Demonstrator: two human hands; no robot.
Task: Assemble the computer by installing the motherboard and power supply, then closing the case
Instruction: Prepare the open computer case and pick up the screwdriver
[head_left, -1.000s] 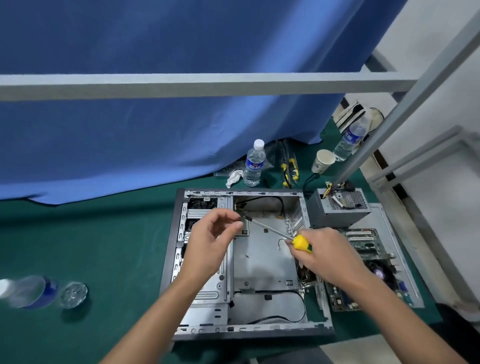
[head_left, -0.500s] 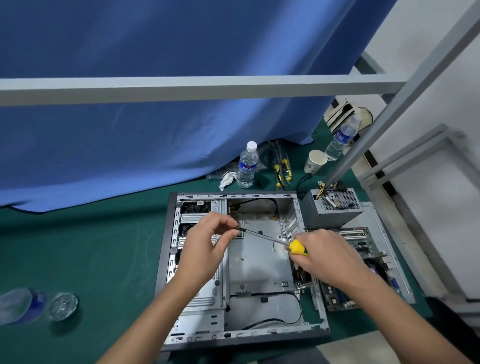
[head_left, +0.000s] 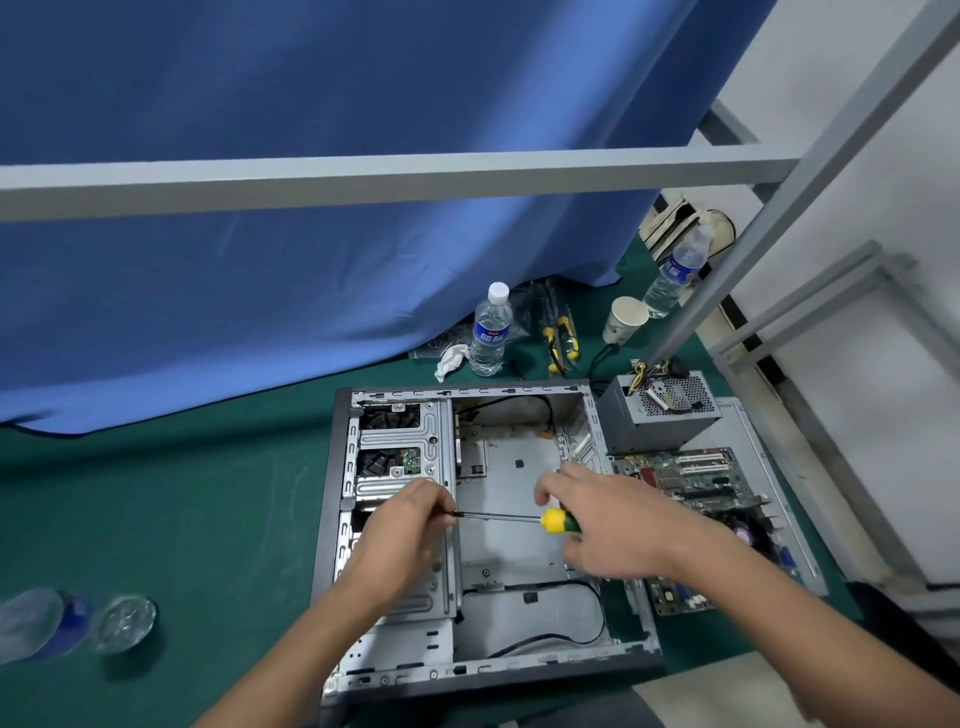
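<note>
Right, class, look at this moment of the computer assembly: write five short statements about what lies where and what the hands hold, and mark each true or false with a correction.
1. The green motherboard is already mounted inside the open grey metal computer case. False: it lies outside, to the right of the case.
2. The grey box-shaped power supply sits outside the case. True.
3. The right hand holds the yellow-and-green-handled screwdriver. True.
4. The left hand rests on the green table. False: it pinches the screwdriver's tip end over the case.
5. A white paper cup stands inside the case. False: it stands on the table behind it.
</note>
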